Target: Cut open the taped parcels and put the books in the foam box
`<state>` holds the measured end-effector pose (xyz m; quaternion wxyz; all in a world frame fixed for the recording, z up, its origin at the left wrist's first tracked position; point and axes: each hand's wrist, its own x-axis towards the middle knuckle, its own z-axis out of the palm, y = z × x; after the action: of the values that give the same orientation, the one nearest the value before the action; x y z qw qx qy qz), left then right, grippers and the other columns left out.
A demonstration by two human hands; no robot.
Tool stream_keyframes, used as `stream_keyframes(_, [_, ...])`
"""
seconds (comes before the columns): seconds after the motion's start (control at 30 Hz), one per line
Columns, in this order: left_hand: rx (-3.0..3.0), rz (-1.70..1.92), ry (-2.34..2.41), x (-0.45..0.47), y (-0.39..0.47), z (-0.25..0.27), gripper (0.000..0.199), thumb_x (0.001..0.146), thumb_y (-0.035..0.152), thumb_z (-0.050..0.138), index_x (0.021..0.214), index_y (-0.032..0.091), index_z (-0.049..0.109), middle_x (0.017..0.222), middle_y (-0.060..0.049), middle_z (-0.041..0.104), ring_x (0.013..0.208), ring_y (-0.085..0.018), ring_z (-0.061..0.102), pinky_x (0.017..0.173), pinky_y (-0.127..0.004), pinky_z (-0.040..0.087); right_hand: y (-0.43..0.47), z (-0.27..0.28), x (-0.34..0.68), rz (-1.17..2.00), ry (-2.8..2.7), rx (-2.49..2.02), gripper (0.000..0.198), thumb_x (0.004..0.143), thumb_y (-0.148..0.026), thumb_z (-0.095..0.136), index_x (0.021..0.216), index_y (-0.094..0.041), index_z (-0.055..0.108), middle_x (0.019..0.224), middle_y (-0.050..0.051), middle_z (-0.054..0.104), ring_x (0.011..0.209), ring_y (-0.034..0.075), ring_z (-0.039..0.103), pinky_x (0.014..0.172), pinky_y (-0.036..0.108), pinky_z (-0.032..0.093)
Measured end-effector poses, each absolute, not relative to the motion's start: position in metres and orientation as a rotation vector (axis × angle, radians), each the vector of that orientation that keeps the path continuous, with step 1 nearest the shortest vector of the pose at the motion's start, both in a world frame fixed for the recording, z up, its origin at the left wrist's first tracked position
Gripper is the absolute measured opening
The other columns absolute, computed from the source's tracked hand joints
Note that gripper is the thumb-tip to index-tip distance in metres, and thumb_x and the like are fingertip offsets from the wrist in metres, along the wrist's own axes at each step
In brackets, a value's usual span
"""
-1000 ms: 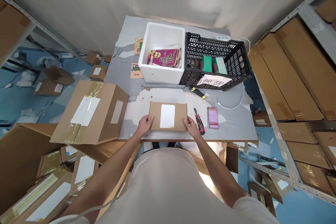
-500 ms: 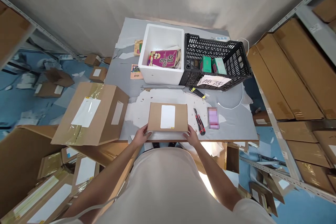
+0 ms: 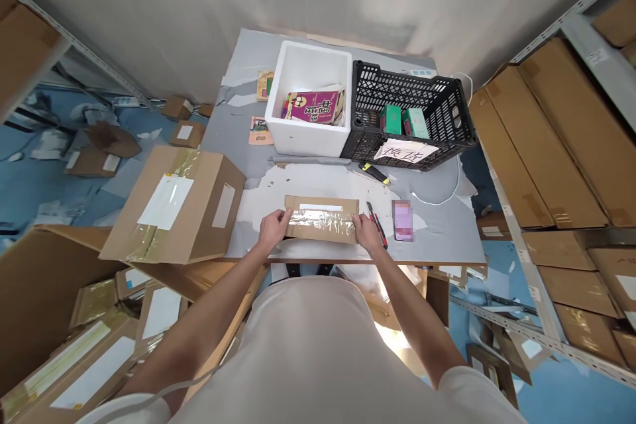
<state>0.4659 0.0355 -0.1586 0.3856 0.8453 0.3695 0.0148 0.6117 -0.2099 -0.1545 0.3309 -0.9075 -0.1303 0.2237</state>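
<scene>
Between my two hands is a small cardboard box (image 3: pixel 322 220), tipped so that a side with shiny clear tape faces me and the white label shows only as a narrow strip. My left hand (image 3: pixel 274 228) grips its left end, the thumb on the taped side. Gripping the right end is my right hand (image 3: pixel 366 232), its fingers partly hidden by the box. Just beyond that hand lies a red and black box cutter (image 3: pixel 378 228), partly covered by it. A phone with a blurred screen (image 3: pixel 403 220) rests farther right.
A large taped carton (image 3: pixel 199 212) stands on the table's left side. At the back are a white foam box (image 3: pixel 308 139) with booklets and a black crate (image 3: pixel 358 139) holding small green boxes. A black and yellow cutter (image 3: pixel 375 174) lies before the crate. Shelves of cartons (image 3: pixel 561 146) flank the right.
The small box has been tilted up, turning its labelled face away and its taped side toward me. Both hands have moved up from its near corners to hold its ends.
</scene>
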Motion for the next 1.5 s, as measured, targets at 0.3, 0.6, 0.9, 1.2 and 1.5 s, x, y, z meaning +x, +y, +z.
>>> stream_keyframes(0.3, [1.976,0.07,0.887,0.45,0.038,-0.177,0.052,0.085,0.057,0.032,0.081,0.017,0.065,0.077,-0.005,0.067,0.076,-0.02,0.058,0.068,-0.028,0.042,-0.229,-0.182,0.611,0.714,-0.271,-2.114,0.05,0.088,-0.055,0.026,0.099,-0.02,0.06,0.093,0.007,0.066,0.079,0.019,0.061,0.069,0.031,0.048])
stream_keyframes(0.6, [1.649,0.037,0.714,0.411,0.05,-0.222,0.065,0.062,0.042,0.061,0.121,0.015,0.056,0.123,-0.013,0.059,0.112,-0.025,0.056,0.095,-0.04,0.043,-0.265,-0.206,0.598,0.724,-0.274,-1.99,0.052,0.071,-0.026,0.054,0.122,-0.022,0.052,0.125,0.011,0.054,0.104,0.021,0.058,0.083,0.037,0.048])
stream_keyframes(0.9, [1.799,0.03,0.575,0.415,0.033,-0.205,0.047,0.07,0.056,0.057,0.095,0.016,0.066,0.085,-0.007,0.069,0.081,-0.021,0.062,0.074,-0.033,0.049,-0.249,-0.201,0.584,0.784,-0.437,-1.901,0.038,0.078,-0.031,0.052,0.115,-0.021,0.052,0.111,0.008,0.062,0.103,0.02,0.058,0.085,0.035,0.047])
stream_keyframes(1.2, [2.035,0.003,0.94,0.47,0.046,-0.181,0.043,0.077,0.054,0.047,0.054,0.018,0.057,0.052,0.001,0.051,0.061,-0.015,0.047,0.058,-0.026,0.033,-0.214,-0.179,0.621,0.66,-0.369,-2.259,0.043,0.086,-0.056,0.033,0.076,-0.021,0.055,0.083,0.01,0.064,0.082,0.024,0.057,0.076,0.036,0.042])
stream_keyframes(1.5, [1.76,0.022,0.886,0.471,0.051,-0.206,0.055,0.078,0.062,0.039,0.086,0.016,0.068,0.084,-0.008,0.069,0.082,-0.021,0.06,0.07,-0.03,0.046,-0.219,-0.197,0.626,0.8,-0.263,-2.01,0.057,0.085,-0.063,0.028,0.099,-0.02,0.064,0.093,0.007,0.068,0.084,0.02,0.061,0.075,0.032,0.047])
